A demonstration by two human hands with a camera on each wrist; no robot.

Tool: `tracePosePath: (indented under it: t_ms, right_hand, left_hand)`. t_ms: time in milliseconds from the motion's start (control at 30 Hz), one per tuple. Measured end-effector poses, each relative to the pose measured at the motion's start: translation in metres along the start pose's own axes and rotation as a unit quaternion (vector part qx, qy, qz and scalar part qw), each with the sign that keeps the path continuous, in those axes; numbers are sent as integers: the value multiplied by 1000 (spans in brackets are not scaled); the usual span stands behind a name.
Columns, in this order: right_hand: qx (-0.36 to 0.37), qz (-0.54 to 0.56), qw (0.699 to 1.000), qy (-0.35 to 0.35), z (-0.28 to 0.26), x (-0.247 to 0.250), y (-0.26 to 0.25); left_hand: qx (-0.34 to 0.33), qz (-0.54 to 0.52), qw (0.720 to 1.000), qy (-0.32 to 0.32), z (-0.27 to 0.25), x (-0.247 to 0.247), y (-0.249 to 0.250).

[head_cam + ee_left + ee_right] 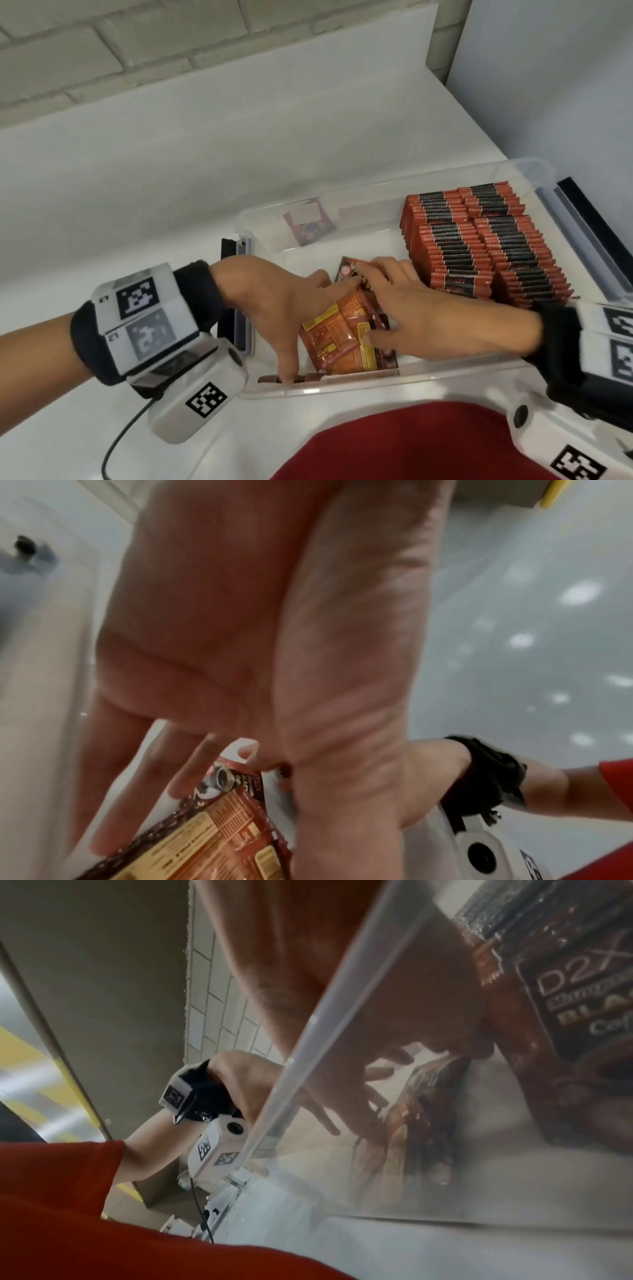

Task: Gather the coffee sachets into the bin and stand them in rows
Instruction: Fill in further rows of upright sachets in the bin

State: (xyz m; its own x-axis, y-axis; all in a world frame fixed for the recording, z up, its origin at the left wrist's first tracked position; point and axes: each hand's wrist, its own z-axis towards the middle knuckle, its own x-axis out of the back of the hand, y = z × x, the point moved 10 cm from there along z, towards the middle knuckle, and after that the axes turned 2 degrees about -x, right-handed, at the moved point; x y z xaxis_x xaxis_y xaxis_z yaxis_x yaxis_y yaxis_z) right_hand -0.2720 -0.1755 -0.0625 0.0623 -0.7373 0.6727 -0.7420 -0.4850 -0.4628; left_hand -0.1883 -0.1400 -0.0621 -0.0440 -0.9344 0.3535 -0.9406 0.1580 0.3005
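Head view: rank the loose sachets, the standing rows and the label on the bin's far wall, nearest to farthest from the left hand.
1. Loose sachets: lying under the left hand, touching its fingers.
2. Standing rows: right end of the bin.
3. Label: on the far wall, too close to the rows to rank surely.

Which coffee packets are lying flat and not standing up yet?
The loose sachets under both hands, in the middle of the bin. They lie flat with their orange backs showing; the rows of sachets on the right stand on edge.
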Motion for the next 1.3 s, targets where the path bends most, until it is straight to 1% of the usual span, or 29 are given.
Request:
tracePosePath:
  t_ms: [100,200,333,433,533,633,667,733,800,900,1000,1133,1200,1300]
  right_hand:
    - [0,-3,1000,-19,0,-6,-2]
    - [-5,-14,1000,2,1,-4,-3]
    - [-45,-20,999,-10,3,-5,3]
    - [-55,-38,998,-17,0,-6,3]
    - [-47,-9,999,-14,-1,-7,-1]
    - [-34,41,998,31,-1,4,-1]
    - [-36,67,997,32,0,5,1]
    - [-47,121,992,10,2,1,3]
    - [-63,152,986,-16,2,-6,4]
    - [-84,204,975,-37,-1,-11,5]
    - [-93,214,971,-50,-3,-12,6]
    - [-70,237,965,-87,-6,-19,-7]
    - [-50,282,951,-119,-9,-25,-14]
    - [-30,357,918,-169,-10,-33,-21]
  left_hand:
    - [-4,-1,1000,24,-3,1,5]
    - [-14,-20,998,59,-3,8,4]
    - [3,-31,995,90,-2,17,-2]
    - [22,-29,994,99,0,18,-6]
    - [32,-33,993,108,0,20,-10]
    - [33,-36,993,112,1,22,-12]
    - [33,-39,993,108,3,22,-13]
    - [31,-45,993,108,4,23,-13]
    - [22,-52,993,103,5,21,-10]
    - [-3,-32,996,87,8,17,0]
    - [-4,-2,996,90,10,16,3]
    - [1,23,994,108,12,18,1]
    - [-1,-10,994,113,12,19,-1]
    - [-11,-73,991,109,9,20,-3]
